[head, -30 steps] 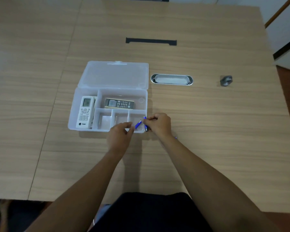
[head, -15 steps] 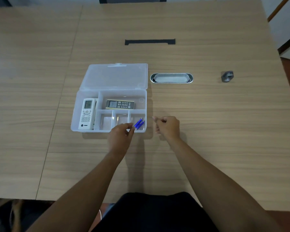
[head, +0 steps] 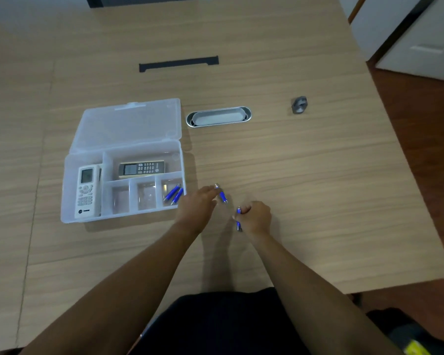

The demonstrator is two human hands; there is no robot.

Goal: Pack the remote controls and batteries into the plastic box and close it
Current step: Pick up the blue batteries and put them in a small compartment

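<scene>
Clear plastic box (head: 118, 160) sits open at left centre of the frame on the wooden counter (head: 305, 175), lid (head: 128, 124) folded flat toward the top of frame.

Done so far: long white remote control (head: 87, 191) in the left compartment, long axis running up-down in frame, screen end toward the top. Dark silver-edged remote control (head: 141, 169) in the upper compartment, long axis left-right, screen end at left. Two blue batteries in the box (head: 174, 194) lie side by side in the lower right cell, tilted, capped ends up and right.

In hand: my left hand (head: 196, 208) pinches one blue battery at its fingertips (head: 221, 193), metal tip toward the top of frame, leaning slightly left, just right of the box. My right hand (head: 256, 217) is closed on another blue battery in the fist (head: 238, 218), axis near vertical in frame. How many it holds I cannot tell.

Left, by my reckoning: drop the held batteries into a cell, swing the lid over, press it shut. Middle two small cells look empty.
</scene>
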